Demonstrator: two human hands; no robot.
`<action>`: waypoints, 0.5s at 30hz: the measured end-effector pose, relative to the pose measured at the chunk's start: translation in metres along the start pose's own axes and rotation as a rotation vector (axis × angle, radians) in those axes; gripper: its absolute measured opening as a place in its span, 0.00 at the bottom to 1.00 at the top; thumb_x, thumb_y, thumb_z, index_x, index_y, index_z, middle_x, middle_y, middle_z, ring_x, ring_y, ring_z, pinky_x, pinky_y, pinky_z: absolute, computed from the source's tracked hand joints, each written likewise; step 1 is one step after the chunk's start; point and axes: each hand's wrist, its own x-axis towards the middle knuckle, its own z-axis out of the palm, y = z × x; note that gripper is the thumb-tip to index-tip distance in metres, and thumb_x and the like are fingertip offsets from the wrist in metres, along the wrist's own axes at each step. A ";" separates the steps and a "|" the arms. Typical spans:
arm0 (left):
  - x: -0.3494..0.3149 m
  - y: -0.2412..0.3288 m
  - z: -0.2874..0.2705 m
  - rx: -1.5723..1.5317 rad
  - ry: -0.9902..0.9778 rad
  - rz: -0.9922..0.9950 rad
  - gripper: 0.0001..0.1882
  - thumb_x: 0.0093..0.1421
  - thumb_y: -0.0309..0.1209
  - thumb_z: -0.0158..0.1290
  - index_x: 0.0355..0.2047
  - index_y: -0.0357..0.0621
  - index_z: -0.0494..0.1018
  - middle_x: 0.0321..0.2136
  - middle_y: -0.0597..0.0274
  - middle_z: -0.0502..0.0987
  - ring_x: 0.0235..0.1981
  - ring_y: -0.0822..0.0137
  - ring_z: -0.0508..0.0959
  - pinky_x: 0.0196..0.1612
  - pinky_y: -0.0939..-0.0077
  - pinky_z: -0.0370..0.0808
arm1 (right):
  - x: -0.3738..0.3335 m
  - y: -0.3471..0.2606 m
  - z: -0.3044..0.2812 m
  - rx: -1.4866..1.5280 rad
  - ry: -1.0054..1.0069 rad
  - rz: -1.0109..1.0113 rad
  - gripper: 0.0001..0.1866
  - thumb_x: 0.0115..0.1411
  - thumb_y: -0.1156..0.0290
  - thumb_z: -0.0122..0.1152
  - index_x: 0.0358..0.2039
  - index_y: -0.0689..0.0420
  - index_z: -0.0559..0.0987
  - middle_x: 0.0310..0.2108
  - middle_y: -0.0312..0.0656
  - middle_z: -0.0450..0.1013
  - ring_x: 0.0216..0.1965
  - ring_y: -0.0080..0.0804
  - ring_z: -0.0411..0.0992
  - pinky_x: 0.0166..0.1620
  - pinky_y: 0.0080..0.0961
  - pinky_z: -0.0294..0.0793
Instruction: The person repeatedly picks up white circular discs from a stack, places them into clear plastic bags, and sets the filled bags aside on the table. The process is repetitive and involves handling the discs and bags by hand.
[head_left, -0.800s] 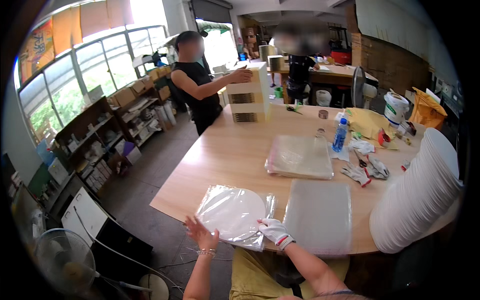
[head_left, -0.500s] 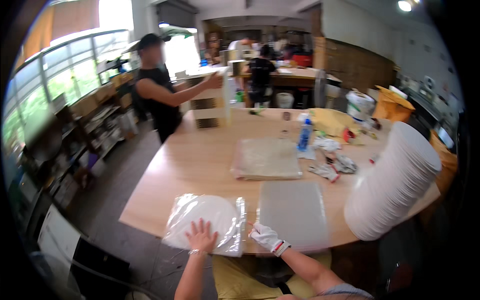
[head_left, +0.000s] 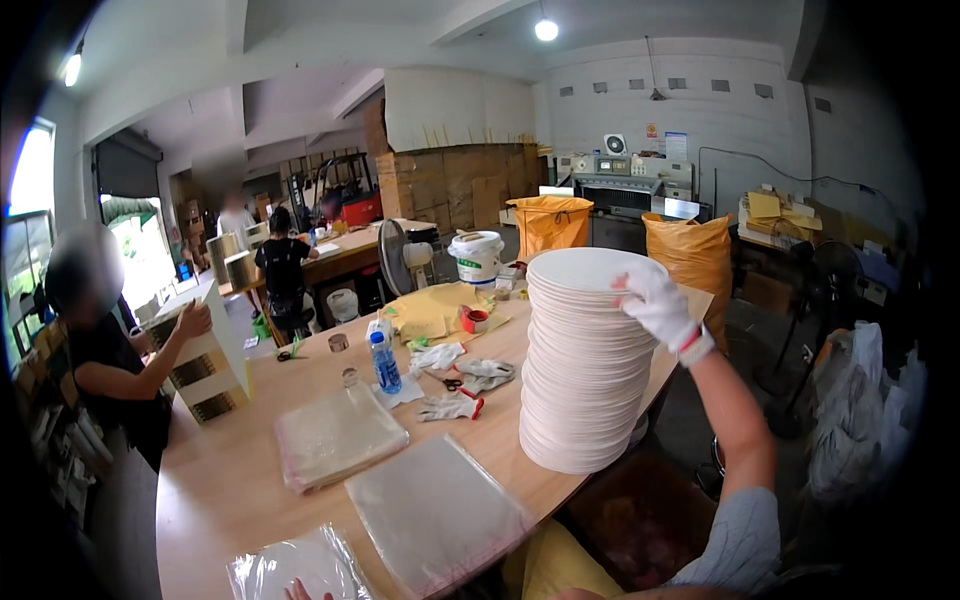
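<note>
My left hand (head_left: 298, 592) shows only its fingers at the lower edge, spread on a clear plastic bag (head_left: 335, 560) with a white round disc (head_left: 290, 570) inside. My right hand (head_left: 658, 305), in a white glove with bare fingertips, reaches over the right rim of a tall stack of white discs (head_left: 585, 370). Its bent fingers are apart at the top disc and slightly blurred; no disc looks raised. Between the two hands lies a flat pile of clear plastic sleeves (head_left: 440, 515). Behind it is a second pile of sleeves (head_left: 340, 430).
Spare gloves (head_left: 450, 405), scissors (head_left: 452, 384), a blue-labelled bottle (head_left: 385, 365), red tape (head_left: 473, 320) and a white bucket (head_left: 476, 258) stand or lie farther back. Orange sacks (head_left: 688, 265) are beyond the stack. A co-worker (head_left: 110, 370) holds a white-sided block at the left.
My view has swung right. My right hand has gone from beside the sleeve pile to the top of the disc stack. My left hand remains on the bag.
</note>
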 end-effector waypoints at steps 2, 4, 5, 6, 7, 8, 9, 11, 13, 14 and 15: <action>-0.007 0.037 -0.031 -0.043 -0.114 -0.038 0.34 0.58 0.48 0.45 0.57 0.35 0.56 0.54 0.45 0.62 0.56 0.47 0.60 0.56 0.50 0.56 | 0.029 -0.004 -0.002 -0.117 -0.161 0.072 0.14 0.48 0.69 0.57 0.36 0.59 0.77 0.37 0.43 0.73 0.39 0.36 0.71 0.42 0.25 0.68; -0.008 0.045 -0.029 -0.196 -0.087 0.049 0.32 0.58 0.46 0.46 0.55 0.34 0.58 0.51 0.43 0.65 0.54 0.48 0.64 0.56 0.54 0.59 | 0.045 0.004 -0.008 -0.170 -0.345 0.172 0.17 0.48 0.64 0.57 0.38 0.58 0.77 0.39 0.42 0.73 0.42 0.35 0.71 0.45 0.25 0.67; -0.007 0.054 -0.025 -0.229 -0.119 0.061 0.32 0.59 0.46 0.45 0.55 0.34 0.58 0.52 0.44 0.65 0.54 0.48 0.64 0.56 0.54 0.59 | 0.052 0.017 -0.007 -0.154 -0.445 0.231 0.18 0.48 0.62 0.57 0.39 0.57 0.77 0.39 0.42 0.73 0.42 0.35 0.71 0.46 0.25 0.66; -0.008 0.061 -0.023 -0.258 -0.147 0.064 0.31 0.59 0.46 0.44 0.55 0.35 0.58 0.52 0.44 0.65 0.54 0.49 0.64 0.56 0.54 0.58 | 0.059 0.023 -0.003 -0.131 -0.546 0.282 0.20 0.48 0.59 0.57 0.40 0.56 0.77 0.40 0.41 0.74 0.43 0.34 0.70 0.47 0.25 0.65; -0.008 0.071 -0.021 -0.277 -0.186 0.068 0.31 0.59 0.46 0.44 0.55 0.36 0.58 0.52 0.44 0.65 0.54 0.49 0.63 0.56 0.54 0.58 | 0.060 0.023 -0.007 -0.117 -0.558 0.286 0.19 0.49 0.60 0.57 0.39 0.55 0.77 0.38 0.41 0.74 0.43 0.35 0.70 0.47 0.25 0.66; -0.008 0.080 -0.017 -0.305 -0.224 0.077 0.31 0.59 0.47 0.43 0.55 0.36 0.58 0.52 0.45 0.64 0.55 0.50 0.63 0.56 0.54 0.58 | 0.060 0.018 -0.012 -0.103 -0.570 0.290 0.17 0.49 0.61 0.56 0.39 0.55 0.77 0.37 0.41 0.74 0.43 0.35 0.70 0.47 0.25 0.66; -0.008 0.089 -0.013 -0.321 -0.262 0.086 0.31 0.60 0.47 0.42 0.55 0.37 0.58 0.52 0.45 0.64 0.55 0.51 0.63 0.57 0.55 0.58 | 0.059 0.018 -0.014 -0.088 -0.582 0.294 0.16 0.50 0.61 0.55 0.38 0.54 0.77 0.36 0.41 0.74 0.43 0.35 0.70 0.46 0.26 0.66; -0.009 0.102 -0.006 -0.364 -0.337 0.092 0.30 0.60 0.47 0.41 0.56 0.38 0.58 0.53 0.46 0.64 0.55 0.52 0.63 0.57 0.55 0.57 | 0.058 0.021 -0.010 -0.190 -0.560 0.106 0.14 0.50 0.64 0.53 0.36 0.54 0.78 0.33 0.42 0.75 0.40 0.37 0.71 0.44 0.28 0.67; -0.009 0.115 0.002 -0.402 -0.414 0.094 0.30 0.61 0.48 0.39 0.56 0.39 0.59 0.53 0.46 0.63 0.55 0.53 0.62 0.57 0.55 0.57 | 0.056 0.022 -0.006 -0.313 -0.556 -0.034 0.12 0.51 0.67 0.51 0.34 0.54 0.78 0.31 0.42 0.75 0.38 0.39 0.71 0.42 0.31 0.69; -0.009 0.120 0.004 -0.424 -0.443 0.093 0.30 0.61 0.48 0.39 0.56 0.40 0.59 0.53 0.47 0.63 0.56 0.53 0.62 0.57 0.55 0.57 | 0.057 0.019 -0.002 -0.382 -0.559 -0.084 0.11 0.51 0.68 0.50 0.33 0.54 0.78 0.31 0.43 0.75 0.37 0.40 0.72 0.41 0.32 0.69; -0.008 0.127 0.009 -0.450 -0.477 0.104 0.29 0.61 0.48 0.38 0.56 0.40 0.59 0.53 0.47 0.63 0.56 0.54 0.62 0.57 0.55 0.57 | 0.055 0.018 -0.003 -0.461 -0.564 -0.130 0.11 0.51 0.69 0.49 0.32 0.54 0.78 0.30 0.43 0.75 0.36 0.41 0.72 0.40 0.34 0.70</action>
